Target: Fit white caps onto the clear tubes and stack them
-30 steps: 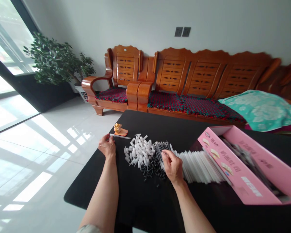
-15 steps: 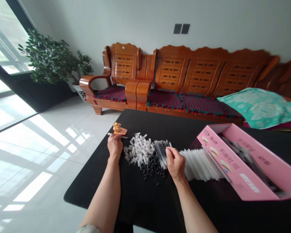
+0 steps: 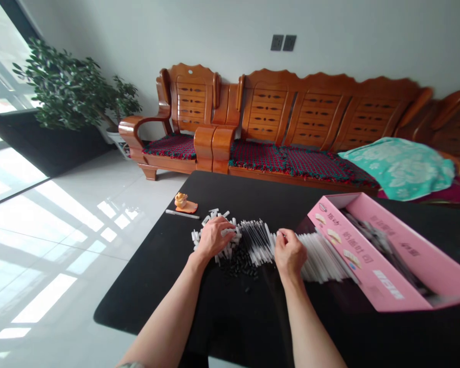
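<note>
My left hand (image 3: 214, 237) rests on a heap of small white caps (image 3: 211, 230) on the black table (image 3: 149, 286), fingers curled down into the pile. My right hand (image 3: 289, 253) is closed in a pinch at the near end of a row of white pen barrels (image 3: 322, 250), beside a bundle of thin refills (image 3: 255, 236). What the pinch holds is too small to make out. Small black tips (image 3: 239, 265) lie heaped between the two hands. One assembled white pen (image 3: 182, 214) lies apart at the far left of the table.
A long pink cardboard box (image 3: 383, 266) lies open on the right, with dark pens inside. A small orange figurine (image 3: 182, 202) stands near the lone pen. Beyond the table are a wooden sofa (image 3: 310, 128), an armchair (image 3: 176, 122) and a potted plant (image 3: 69, 87).
My left hand let go of the white pen at the far left and moved right onto the cap pile. My right hand shifted right from the refills towards the white barrels.
</note>
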`<state>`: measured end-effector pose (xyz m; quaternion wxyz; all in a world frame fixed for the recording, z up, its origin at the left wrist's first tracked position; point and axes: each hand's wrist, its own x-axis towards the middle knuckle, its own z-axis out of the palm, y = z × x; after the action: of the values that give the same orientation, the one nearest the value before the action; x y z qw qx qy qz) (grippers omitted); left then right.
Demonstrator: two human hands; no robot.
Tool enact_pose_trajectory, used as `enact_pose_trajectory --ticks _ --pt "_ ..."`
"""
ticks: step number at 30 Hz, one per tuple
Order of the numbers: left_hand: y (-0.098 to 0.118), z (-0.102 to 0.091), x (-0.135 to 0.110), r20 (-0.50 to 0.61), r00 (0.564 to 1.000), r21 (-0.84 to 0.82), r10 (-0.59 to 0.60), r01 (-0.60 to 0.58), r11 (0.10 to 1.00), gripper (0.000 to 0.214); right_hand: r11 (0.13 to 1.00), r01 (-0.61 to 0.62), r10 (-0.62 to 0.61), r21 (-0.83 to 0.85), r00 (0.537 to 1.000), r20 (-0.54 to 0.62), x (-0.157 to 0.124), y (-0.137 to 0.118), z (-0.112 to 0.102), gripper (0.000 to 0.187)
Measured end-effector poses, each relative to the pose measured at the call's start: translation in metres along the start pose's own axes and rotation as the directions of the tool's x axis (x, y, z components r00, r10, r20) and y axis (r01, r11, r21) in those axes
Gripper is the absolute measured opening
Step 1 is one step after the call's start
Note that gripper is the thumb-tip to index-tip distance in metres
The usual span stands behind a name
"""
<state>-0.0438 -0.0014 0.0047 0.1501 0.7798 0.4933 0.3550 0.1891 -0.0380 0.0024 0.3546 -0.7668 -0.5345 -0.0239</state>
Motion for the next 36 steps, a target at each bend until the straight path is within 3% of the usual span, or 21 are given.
enact_pose_trajectory --ticks 5,13,17,27,30,33,36 --pt "-0.002 0.005 0.0 0.021 0.999 0.097 0.046 -0.048 0.994 0.013 0.946 -0.01 0.093 -0.325 0.967 0.239 0.01 0.002 -0.015 0.019" --pt "0.002 0.007 0.001 0.09 0.994 0.132 0.066 -0.078 0.988 0.016 0.933 0.151 -0.008 -0.327 0.917 0.398 0.007 -0.005 -0.019 0.019" --pt "0.002 0.008 0.001 0.095 0.993 0.15 0.066 -0.08 0.985 0.012 0.913 0.21 -0.05 -0.35 0.909 0.414 0.002 -0.007 -0.015 0.017" --pt "0.01 0.01 0.002 0.113 0.992 0.197 0.06 -0.082 0.977 0.015 0.912 0.213 -0.067 -0.351 0.92 0.385 -0.001 -0.009 -0.01 0.018" --pt "0.013 0.011 0.002 0.123 0.992 0.203 0.037 -0.061 0.977 0.014 0.962 0.133 -0.057 -0.238 0.952 0.301 0.0 -0.007 -0.006 0.02" --pt "0.015 0.011 0.002 0.113 0.993 0.185 0.033 -0.053 0.981 0.014 0.988 0.049 -0.08 0.145 0.973 0.217 0.0 -0.004 -0.001 0.023" --pt "0.018 0.012 0.004 0.082 0.996 0.161 0.042 -0.055 0.985 0.019 0.827 -0.098 -0.072 0.553 0.958 0.278 -0.002 -0.005 0.001 0.027"
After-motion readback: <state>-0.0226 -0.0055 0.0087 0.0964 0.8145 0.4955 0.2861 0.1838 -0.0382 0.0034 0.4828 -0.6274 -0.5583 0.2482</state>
